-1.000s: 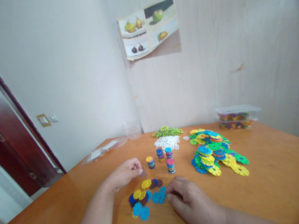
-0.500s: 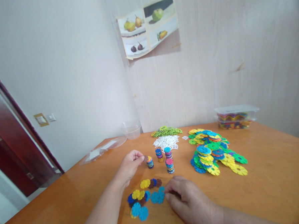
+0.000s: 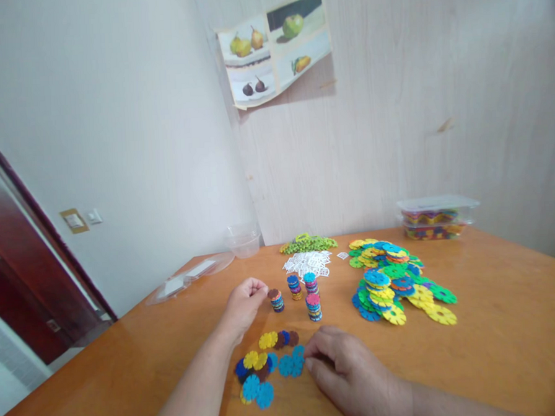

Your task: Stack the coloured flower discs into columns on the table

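My left hand point(image 3: 245, 306) is curled, its fingertips right beside a short stack of flower-shaped plastic discs point(image 3: 276, 300) with a brown disc on top. Three more small stacks point(image 3: 311, 296) stand just to its right. My right hand point(image 3: 346, 369) rests palm down on the table, fingers bent, touching blue discs at the edge of a loose cluster of small blue, yellow and brown discs point(image 3: 267, 367). Whether the right fingers pinch one disc is unclear.
A big pile of larger coloured discs point(image 3: 397, 279) lies to the right. Behind the stacks are white pieces point(image 3: 308, 263) and green pieces point(image 3: 307, 243). A lidded box of parts point(image 3: 436, 218), a clear cup point(image 3: 243, 241) and a clear lid point(image 3: 190, 276) sit along the wooden table point(image 3: 497, 320).
My left hand carried a brown disc from near the loose cluster up to the leftmost stack; the disc now sits on top of it. My right hand stayed put.
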A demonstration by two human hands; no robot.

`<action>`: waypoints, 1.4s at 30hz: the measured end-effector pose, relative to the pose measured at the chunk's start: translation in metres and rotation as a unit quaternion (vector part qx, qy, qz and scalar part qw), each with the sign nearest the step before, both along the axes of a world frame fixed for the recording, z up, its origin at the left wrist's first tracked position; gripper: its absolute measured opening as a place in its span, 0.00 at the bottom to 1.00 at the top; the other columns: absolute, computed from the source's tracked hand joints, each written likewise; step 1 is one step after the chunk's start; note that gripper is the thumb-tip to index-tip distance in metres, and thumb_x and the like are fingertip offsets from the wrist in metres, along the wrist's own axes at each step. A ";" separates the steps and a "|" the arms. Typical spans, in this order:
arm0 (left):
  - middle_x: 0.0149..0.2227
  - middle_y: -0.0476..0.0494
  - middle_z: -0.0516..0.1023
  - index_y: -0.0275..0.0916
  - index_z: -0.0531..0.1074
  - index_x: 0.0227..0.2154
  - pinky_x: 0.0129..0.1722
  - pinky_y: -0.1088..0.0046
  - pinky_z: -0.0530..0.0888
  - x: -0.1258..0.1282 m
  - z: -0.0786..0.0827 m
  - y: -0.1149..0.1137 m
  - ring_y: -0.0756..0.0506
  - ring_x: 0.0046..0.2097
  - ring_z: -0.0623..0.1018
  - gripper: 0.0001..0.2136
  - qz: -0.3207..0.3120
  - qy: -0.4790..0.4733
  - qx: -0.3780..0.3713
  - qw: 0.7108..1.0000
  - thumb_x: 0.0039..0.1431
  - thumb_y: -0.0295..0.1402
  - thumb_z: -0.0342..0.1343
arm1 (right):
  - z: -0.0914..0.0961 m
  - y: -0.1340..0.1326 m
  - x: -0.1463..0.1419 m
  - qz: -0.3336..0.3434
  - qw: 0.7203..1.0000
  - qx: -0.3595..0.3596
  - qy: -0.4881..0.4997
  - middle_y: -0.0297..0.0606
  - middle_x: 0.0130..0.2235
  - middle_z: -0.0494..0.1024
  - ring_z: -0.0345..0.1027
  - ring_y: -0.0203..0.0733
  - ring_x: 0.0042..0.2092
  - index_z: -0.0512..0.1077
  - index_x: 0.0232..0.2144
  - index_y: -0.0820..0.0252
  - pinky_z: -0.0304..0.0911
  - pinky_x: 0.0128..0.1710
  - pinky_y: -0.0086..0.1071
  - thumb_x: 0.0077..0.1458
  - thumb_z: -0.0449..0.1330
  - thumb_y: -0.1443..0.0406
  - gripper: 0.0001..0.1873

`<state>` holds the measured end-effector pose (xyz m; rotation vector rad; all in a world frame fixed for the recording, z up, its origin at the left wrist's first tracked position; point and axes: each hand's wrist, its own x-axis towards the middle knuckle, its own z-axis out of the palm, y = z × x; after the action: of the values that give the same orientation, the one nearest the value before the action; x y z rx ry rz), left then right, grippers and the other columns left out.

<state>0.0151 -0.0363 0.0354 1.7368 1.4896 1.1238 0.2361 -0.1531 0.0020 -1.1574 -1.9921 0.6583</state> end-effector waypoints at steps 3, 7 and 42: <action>0.26 0.51 0.70 0.38 0.69 0.29 0.30 0.75 0.63 -0.005 0.010 -0.008 0.49 0.30 0.68 0.08 0.002 0.029 -0.014 0.999 0.51 0.38 0.54 | 0.001 0.000 0.001 0.005 1.000 -0.003 0.001 0.34 0.33 0.74 0.68 0.36 0.37 0.74 0.32 0.56 0.60 0.37 0.27 0.54 0.55 0.69 0.08; 0.26 0.51 0.70 0.38 0.70 0.29 0.29 0.76 0.62 -0.017 0.024 -0.024 0.49 0.30 0.68 0.09 -0.089 0.108 -0.091 0.986 0.48 0.38 0.56 | 0.001 -0.001 0.002 0.007 1.000 0.001 0.001 0.34 0.34 0.74 0.68 0.36 0.37 0.74 0.33 0.56 0.60 0.37 0.27 0.54 0.54 0.69 0.09; 0.26 0.50 0.73 0.37 0.70 0.30 0.29 0.75 0.60 -0.005 0.009 -0.004 0.52 0.27 0.67 0.13 -0.003 -0.094 -0.105 0.990 0.44 0.39 0.61 | 0.007 -0.002 0.000 0.000 1.000 -0.002 -0.016 0.36 0.33 0.74 0.67 0.38 0.38 0.75 0.33 0.56 0.60 0.38 0.29 0.55 0.55 0.67 0.09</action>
<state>0.0106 -0.0407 0.0442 1.4495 1.4307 1.0546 0.2357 -0.1549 0.0090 -1.1785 -2.0183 0.6482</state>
